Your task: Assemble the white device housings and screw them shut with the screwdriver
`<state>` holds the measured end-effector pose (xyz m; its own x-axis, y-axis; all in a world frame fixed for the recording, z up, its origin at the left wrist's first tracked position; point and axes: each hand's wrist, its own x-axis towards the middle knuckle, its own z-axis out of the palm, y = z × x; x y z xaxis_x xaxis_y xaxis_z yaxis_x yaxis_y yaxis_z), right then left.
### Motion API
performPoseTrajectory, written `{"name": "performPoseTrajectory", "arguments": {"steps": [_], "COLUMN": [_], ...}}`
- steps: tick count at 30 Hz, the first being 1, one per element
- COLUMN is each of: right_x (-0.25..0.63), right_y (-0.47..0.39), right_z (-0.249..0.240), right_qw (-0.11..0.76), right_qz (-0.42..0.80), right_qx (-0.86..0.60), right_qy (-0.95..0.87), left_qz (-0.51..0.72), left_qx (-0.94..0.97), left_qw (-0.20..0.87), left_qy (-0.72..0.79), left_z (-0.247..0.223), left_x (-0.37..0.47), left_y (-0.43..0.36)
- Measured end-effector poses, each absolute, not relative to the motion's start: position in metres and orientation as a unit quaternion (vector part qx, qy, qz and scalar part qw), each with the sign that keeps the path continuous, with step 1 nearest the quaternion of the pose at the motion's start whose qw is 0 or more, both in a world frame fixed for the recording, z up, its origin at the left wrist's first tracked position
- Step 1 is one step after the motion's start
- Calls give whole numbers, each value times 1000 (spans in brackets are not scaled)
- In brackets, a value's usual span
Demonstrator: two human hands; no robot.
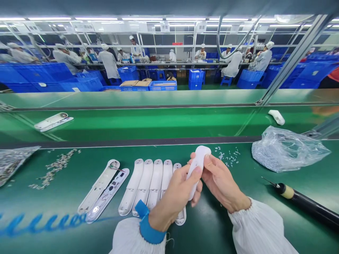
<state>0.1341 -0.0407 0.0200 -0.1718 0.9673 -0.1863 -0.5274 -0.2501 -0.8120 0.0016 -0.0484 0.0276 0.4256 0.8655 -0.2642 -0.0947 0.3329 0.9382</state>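
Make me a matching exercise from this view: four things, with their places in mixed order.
1. wristband
2. screwdriver
3. row of white cases
4. single white piece

A. side by side on the bench
B. between the fingers of the left hand and right hand
C. lying to the right of both hands
D. around the left wrist

Pairs: 1-D, 2-C, 3-A, 4-B

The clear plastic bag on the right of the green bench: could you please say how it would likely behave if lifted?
The clear plastic bag would probably be floppy, as its film is crumpled. The small pale pieces inside look gathered towards its left end, so that end may sag and feel heavier. They would likely shift.
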Motion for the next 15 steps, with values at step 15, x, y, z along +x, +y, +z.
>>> {"name": "performPoseTrajectory", "arguments": {"steps": [15], "right_x": [140], "right_y": [-83], "right_z": [-28], "right_qw": [344], "right_qz": [338], "right_qx": [-697], "right_qy": [-530], "left_qz": [130], "left_qx": [547], "left_qw": [-54], "left_qy": [825], "left_z": [12], "left_x": [-182], "left_y": [-70]}}
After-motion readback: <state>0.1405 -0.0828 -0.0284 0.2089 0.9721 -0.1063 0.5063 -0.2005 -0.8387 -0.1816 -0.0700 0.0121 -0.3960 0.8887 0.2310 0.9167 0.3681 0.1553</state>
